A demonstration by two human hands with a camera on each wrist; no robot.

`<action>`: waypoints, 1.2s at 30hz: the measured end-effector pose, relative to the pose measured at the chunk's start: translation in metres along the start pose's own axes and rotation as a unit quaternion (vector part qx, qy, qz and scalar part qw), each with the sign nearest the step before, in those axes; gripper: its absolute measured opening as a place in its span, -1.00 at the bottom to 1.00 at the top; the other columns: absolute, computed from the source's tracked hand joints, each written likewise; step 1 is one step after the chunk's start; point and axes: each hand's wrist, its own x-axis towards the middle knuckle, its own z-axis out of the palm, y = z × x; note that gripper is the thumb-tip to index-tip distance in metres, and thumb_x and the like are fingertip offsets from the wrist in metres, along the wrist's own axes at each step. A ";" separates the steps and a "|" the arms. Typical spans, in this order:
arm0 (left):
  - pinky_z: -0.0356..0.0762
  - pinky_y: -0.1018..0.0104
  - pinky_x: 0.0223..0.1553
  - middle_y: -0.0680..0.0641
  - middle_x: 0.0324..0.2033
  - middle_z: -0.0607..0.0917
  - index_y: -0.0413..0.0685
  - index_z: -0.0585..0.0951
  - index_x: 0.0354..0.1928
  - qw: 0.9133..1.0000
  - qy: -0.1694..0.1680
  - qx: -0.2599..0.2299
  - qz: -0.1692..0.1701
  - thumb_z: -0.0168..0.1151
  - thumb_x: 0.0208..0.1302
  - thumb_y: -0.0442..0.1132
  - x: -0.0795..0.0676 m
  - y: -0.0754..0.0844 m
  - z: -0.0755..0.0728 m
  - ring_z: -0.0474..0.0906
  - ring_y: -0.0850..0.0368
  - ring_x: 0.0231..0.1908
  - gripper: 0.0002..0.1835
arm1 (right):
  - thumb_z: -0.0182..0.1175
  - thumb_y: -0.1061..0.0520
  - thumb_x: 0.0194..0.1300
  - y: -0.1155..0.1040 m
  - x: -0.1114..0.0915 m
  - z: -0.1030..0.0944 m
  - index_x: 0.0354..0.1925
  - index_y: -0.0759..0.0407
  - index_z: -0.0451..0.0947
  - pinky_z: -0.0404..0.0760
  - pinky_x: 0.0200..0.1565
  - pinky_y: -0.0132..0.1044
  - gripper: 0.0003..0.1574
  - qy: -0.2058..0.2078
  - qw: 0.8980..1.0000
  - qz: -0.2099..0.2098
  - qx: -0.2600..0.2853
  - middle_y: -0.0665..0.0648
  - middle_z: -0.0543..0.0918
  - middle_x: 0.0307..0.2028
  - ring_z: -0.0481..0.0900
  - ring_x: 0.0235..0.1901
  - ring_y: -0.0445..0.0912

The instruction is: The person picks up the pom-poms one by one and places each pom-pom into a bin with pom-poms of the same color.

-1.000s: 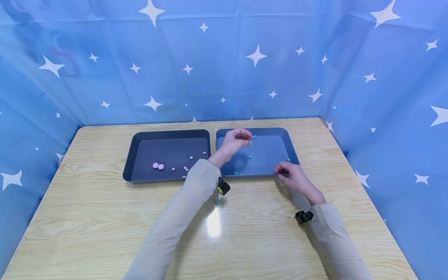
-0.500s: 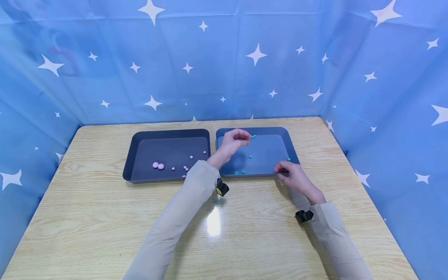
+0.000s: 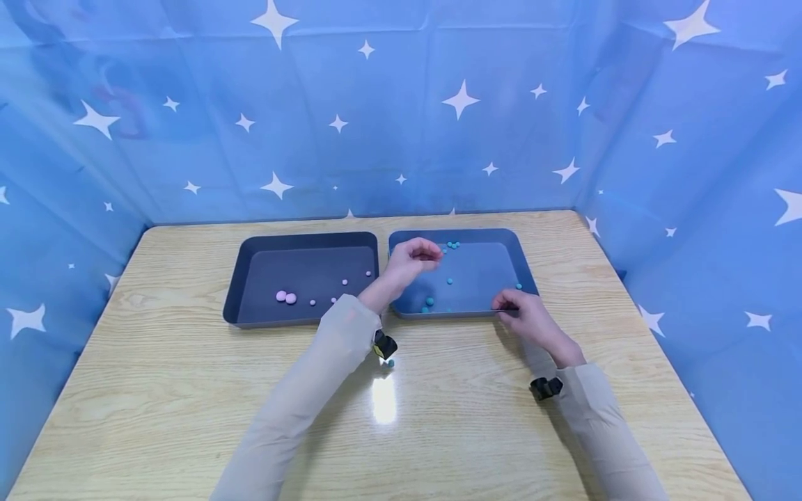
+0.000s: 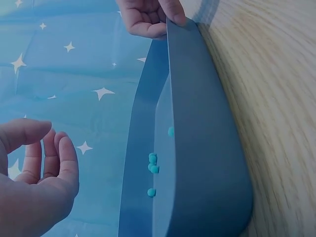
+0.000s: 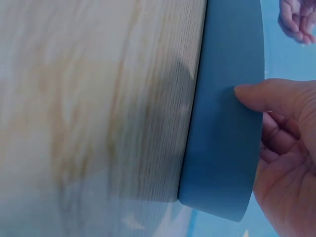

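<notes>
A blue tray (image 3: 482,271) lies on the right side of the table, with several small teal balls (image 3: 450,281) spread inside it. Its front rim is pinched between the thumb and fingers of my right hand (image 3: 528,319); the thumb presses the outer wall in the right wrist view. My left hand (image 3: 410,263) hovers over the tray's left part, its fingers loosely curved. No object shows between those fingers in the left wrist view, where a few teal balls (image 4: 152,160) lie in the tray, apart from the hand.
Left of the blue tray stands a dark grey tray (image 3: 301,268) holding several pink balls (image 3: 291,298) of different sizes. One loose teal ball (image 3: 391,363) lies on the wooden table (image 3: 188,390) below my left wrist. A blue starry curtain (image 3: 401,111) surrounds the table.
A teal ball has left my left fingertips and now lies in the blue tray. The left hand has drawn back slightly leftward. Some teal balls have shifted; my right hand keeps its grip.
</notes>
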 end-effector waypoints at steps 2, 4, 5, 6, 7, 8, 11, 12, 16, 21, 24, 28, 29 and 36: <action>0.56 0.33 -0.08 -0.22 -0.19 0.63 -0.30 0.57 -0.18 1.000 -0.002 -0.002 0.001 0.18 0.16 -0.55 -0.003 0.000 -0.002 0.57 0.10 -0.20 -0.82 | 0.20 0.59 -0.04 -0.001 0.000 0.000 -0.40 0.31 0.51 0.61 -0.29 -0.21 -0.73 -0.001 1.000 0.002 -0.001 0.16 0.59 -0.43 0.59 -0.34 0.02; 0.56 0.32 -0.08 -0.20 -0.21 0.64 -0.30 0.57 -0.19 1.000 -0.002 -0.005 0.000 0.18 0.15 -0.55 -0.005 0.000 -0.004 0.57 0.12 -0.22 -0.82 | 0.21 0.58 -0.04 -0.001 0.000 -0.001 -0.40 0.32 0.52 0.61 -0.29 -0.21 -0.74 -0.002 1.000 0.004 -0.003 0.16 0.60 -0.42 0.60 -0.34 0.02; 0.56 0.32 -0.09 -0.19 -0.22 0.64 -0.30 0.57 -0.20 1.000 -0.003 -0.006 0.001 0.18 0.15 -0.56 -0.007 0.000 -0.004 0.57 0.12 -0.23 -0.82 | 0.21 0.58 -0.03 -0.001 0.000 -0.001 -0.40 0.31 0.52 0.61 -0.29 -0.21 -0.74 -0.004 1.000 0.005 -0.004 0.15 0.60 -0.42 0.60 -0.33 0.01; 0.56 0.32 -0.09 -0.19 -0.23 0.64 -0.31 0.57 -0.20 1.000 -0.004 -0.007 0.002 0.18 0.15 -0.56 -0.008 -0.001 -0.005 0.57 0.13 -0.24 -0.83 | 0.21 0.57 -0.02 -0.002 0.000 -0.001 -0.39 0.31 0.52 0.61 -0.28 -0.20 -0.74 -0.006 1.000 0.006 -0.004 0.14 0.59 -0.42 0.59 -0.33 0.01; 0.56 0.33 -0.10 -0.18 -0.24 0.64 -0.31 0.57 -0.21 1.000 -0.006 -0.006 0.002 0.18 0.14 -0.57 -0.009 -0.001 -0.005 0.57 0.13 -0.24 -0.83 | 0.21 0.57 -0.02 -0.001 0.000 -0.001 -0.39 0.31 0.52 0.61 -0.28 -0.19 -0.74 -0.007 1.000 0.007 -0.005 0.14 0.59 -0.41 0.59 -0.33 0.02; 0.56 0.33 -0.10 -0.21 -0.23 0.64 -0.31 0.57 -0.20 1.000 -0.010 -0.004 0.003 0.18 0.14 -0.57 -0.010 -0.002 -0.005 0.57 0.13 -0.25 -0.83 | 0.21 0.57 -0.02 -0.001 0.000 -0.001 -0.39 0.31 0.52 0.61 -0.28 -0.17 -0.74 -0.008 1.000 0.008 -0.006 0.14 0.60 -0.41 0.60 -0.32 0.01; 0.56 0.33 -0.11 -0.27 -0.20 0.63 -0.33 0.57 -0.20 1.000 -0.021 0.003 0.006 0.17 0.14 -0.58 -0.015 -0.003 -0.005 0.57 0.14 -0.24 -0.83 | 0.21 0.57 -0.02 0.000 -0.001 -0.001 -0.38 0.30 0.52 0.61 -0.27 -0.15 -0.74 -0.009 1.000 0.011 -0.009 0.13 0.60 -0.41 0.60 -0.31 0.02; 0.56 0.32 -0.11 -0.28 -0.19 0.63 -0.33 0.56 -0.20 1.000 -0.023 0.004 0.006 0.16 0.15 -0.58 -0.017 -0.003 -0.005 0.57 0.14 -0.24 -0.83 | 0.21 0.57 -0.02 0.000 -0.001 -0.001 -0.38 0.30 0.52 0.61 -0.27 -0.15 -0.73 -0.009 1.000 0.011 -0.009 0.13 0.60 -0.41 0.60 -0.31 0.02; 0.56 0.32 -0.09 -0.29 -0.18 0.62 -0.32 0.56 -0.22 1.000 -0.026 0.006 0.002 0.15 0.15 -0.59 -0.026 -0.003 -0.007 0.56 0.13 -0.24 -0.83 | 0.21 0.57 -0.03 0.000 -0.001 0.000 -0.39 0.29 0.52 0.62 -0.26 -0.16 -0.73 -0.009 1.000 0.015 -0.011 0.10 0.59 -0.41 0.61 -0.31 0.03; 0.54 0.31 -0.09 -0.35 -0.15 0.59 -0.32 0.55 -0.22 0.999 -0.042 -0.005 0.002 0.13 0.15 -0.59 -0.040 -0.005 -0.011 0.55 0.14 -0.23 -0.83 | 0.21 0.57 -0.02 -0.001 0.000 0.000 -0.39 0.29 0.52 0.61 -0.27 -0.16 -0.73 -0.009 1.000 0.017 -0.010 0.10 0.59 -0.41 0.60 -0.31 0.02; 0.55 0.33 -0.12 -0.32 -0.17 0.59 -0.32 0.54 -0.23 0.998 -0.059 -0.009 0.013 0.12 0.15 -0.59 -0.048 -0.007 -0.012 0.54 0.14 -0.24 -0.84 | 0.21 0.57 -0.02 -0.001 0.000 0.000 -0.39 0.29 0.52 0.61 -0.27 -0.16 -0.73 -0.009 1.000 0.016 -0.010 0.09 0.59 -0.41 0.60 -0.32 0.01; 0.53 0.38 -0.19 -0.30 -0.20 0.58 -0.33 0.53 -0.22 0.996 -0.080 -0.011 0.023 0.11 0.15 -0.58 -0.058 -0.008 -0.013 0.54 0.13 -0.25 -0.84 | 0.22 0.57 -0.02 -0.001 0.000 0.000 -0.39 0.29 0.52 0.61 -0.27 -0.16 -0.73 -0.009 1.000 0.014 -0.010 0.10 0.59 -0.41 0.60 -0.32 0.02; 0.53 0.39 -0.20 -0.29 -0.21 0.58 -0.33 0.53 -0.22 0.996 -0.083 -0.010 0.024 0.11 0.15 -0.58 -0.061 -0.008 -0.014 0.53 0.14 -0.25 -0.84 | 0.22 0.57 -0.02 -0.001 0.000 0.000 -0.39 0.29 0.52 0.61 -0.27 -0.16 -0.73 -0.009 1.000 0.015 -0.010 0.10 0.59 -0.41 0.60 -0.32 0.02; 0.53 0.39 -0.18 -0.29 -0.21 0.59 -0.39 0.51 -0.20 0.994 -0.105 0.005 0.014 0.11 0.12 -0.60 -0.078 -0.011 -0.015 0.54 0.00 -0.19 -0.82 | 0.21 0.57 -0.02 -0.001 -0.001 0.000 -0.38 0.30 0.52 0.61 -0.28 -0.18 -0.73 -0.008 1.000 0.013 -0.011 0.10 0.59 -0.41 0.60 -0.32 0.01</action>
